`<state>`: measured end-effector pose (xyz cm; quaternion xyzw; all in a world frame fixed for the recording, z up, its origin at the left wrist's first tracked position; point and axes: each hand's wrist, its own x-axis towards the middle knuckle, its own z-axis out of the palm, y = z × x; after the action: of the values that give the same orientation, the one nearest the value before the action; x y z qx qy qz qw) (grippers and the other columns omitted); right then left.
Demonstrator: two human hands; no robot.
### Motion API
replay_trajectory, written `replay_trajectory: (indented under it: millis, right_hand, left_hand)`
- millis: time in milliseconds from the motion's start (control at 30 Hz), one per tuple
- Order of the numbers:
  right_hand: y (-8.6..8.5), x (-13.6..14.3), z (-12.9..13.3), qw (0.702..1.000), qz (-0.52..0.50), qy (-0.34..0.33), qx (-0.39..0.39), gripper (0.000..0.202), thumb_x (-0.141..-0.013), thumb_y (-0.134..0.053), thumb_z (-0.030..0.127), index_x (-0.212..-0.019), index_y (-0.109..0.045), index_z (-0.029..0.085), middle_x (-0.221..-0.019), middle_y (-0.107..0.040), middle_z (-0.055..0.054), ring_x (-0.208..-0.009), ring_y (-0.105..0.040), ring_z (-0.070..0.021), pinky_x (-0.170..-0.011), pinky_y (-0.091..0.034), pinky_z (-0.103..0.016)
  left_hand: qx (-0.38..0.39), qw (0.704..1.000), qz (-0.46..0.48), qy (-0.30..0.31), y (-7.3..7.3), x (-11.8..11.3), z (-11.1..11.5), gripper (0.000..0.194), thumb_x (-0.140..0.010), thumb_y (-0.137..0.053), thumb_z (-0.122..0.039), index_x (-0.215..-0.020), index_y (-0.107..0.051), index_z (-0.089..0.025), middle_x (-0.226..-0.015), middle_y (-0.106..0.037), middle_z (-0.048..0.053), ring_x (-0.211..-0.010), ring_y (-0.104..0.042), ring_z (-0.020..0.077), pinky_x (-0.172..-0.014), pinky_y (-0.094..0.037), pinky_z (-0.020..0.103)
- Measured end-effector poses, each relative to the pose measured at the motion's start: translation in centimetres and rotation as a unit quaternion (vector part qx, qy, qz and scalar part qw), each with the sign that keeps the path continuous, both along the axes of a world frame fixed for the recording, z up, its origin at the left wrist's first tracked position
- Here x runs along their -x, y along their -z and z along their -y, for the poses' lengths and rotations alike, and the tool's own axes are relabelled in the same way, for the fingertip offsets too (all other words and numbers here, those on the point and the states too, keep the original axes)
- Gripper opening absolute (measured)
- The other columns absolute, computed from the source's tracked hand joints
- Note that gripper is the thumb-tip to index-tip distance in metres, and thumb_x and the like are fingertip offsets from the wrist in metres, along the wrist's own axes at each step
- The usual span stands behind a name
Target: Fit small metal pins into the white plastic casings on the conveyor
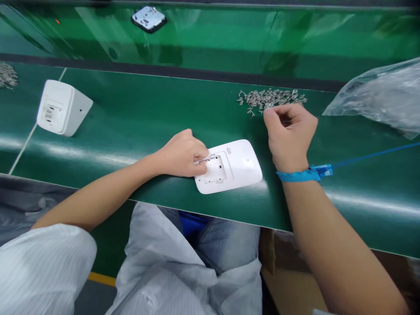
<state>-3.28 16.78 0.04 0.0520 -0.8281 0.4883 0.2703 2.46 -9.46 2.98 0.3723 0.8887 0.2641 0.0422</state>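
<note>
A white plastic housing (244, 168) lies on the green bench in front of me, its recessed compartment facing up and a group of small holes near its upper edge. My left hand (185, 154) is closed at the housing's left end, thumb and fingers pinched over the compartment. Something thin and silvery shows between those fingers, too small to name. My right hand (292, 131) pinches at the near edge of a pile of small metal parts (262, 98). One small metal part (269, 105) shows at its fingertips. A blue strap with a cord circles my right wrist.
To the left stands a white wedge-shaped device (67, 109), with another metal heap (7, 75) beyond it. A clear plastic bag (383, 96) lies at the right. Behind a dark rail (131, 69), a white-and-black part (149, 19) rests on a glossy green surface.
</note>
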Motion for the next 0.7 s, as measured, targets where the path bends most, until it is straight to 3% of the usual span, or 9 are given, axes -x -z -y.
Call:
replay_trajectory:
  millis: [233, 533, 700]
  right_hand:
    - [0.45, 0.45, -0.26, 1.000, 0.010, 0.011, 0.018, 0.015, -0.083, -0.070, 0.027, -0.078, -0.075, 0.014, -0.071, -0.064, -0.001, -0.064, -0.054, -0.0122, -0.063, -0.042, -0.029]
    - [0.48, 0.51, -0.18, 1.000, 0.022, 0.006, 0.016, 0.013, -0.083, -0.070, 0.024, -0.077, -0.074, 0.013, -0.071, -0.064, -0.001, -0.064, -0.054, -0.0120, -0.063, -0.042, -0.029]
    - [0.36, 0.38, -0.17, 1.000, 0.026, 0.004, 0.010, 0.012, -0.083, -0.069, 0.022, -0.077, -0.074, 0.013, -0.072, -0.065, -0.002, -0.064, -0.055, -0.0126, -0.064, -0.042, -0.029]
  left_hand:
    - [-0.025, 0.999, 0.035, 0.023, -0.98, -0.28, 0.41, 0.031, -0.073, -0.048, -0.030, -0.061, -0.022, -0.019, -0.054, -0.027, -0.005, -0.052, -0.022, 0.0096, -0.067, -0.021, 0.038]
    - [-0.013, 1.000, 0.011, -0.024, -0.34, -0.39, -0.09, 0.038, -0.075, -0.053, -0.032, -0.058, -0.022, -0.018, -0.050, -0.028, -0.006, -0.050, -0.020, 0.0088, -0.068, -0.024, 0.037]
    - [0.005, 1.000, -0.007, -0.021, 0.01, -0.26, -0.24, 0.036, -0.075, -0.052, -0.029, -0.055, -0.024, -0.018, -0.047, -0.031, -0.005, -0.049, -0.023, 0.0092, -0.067, -0.025, 0.037]
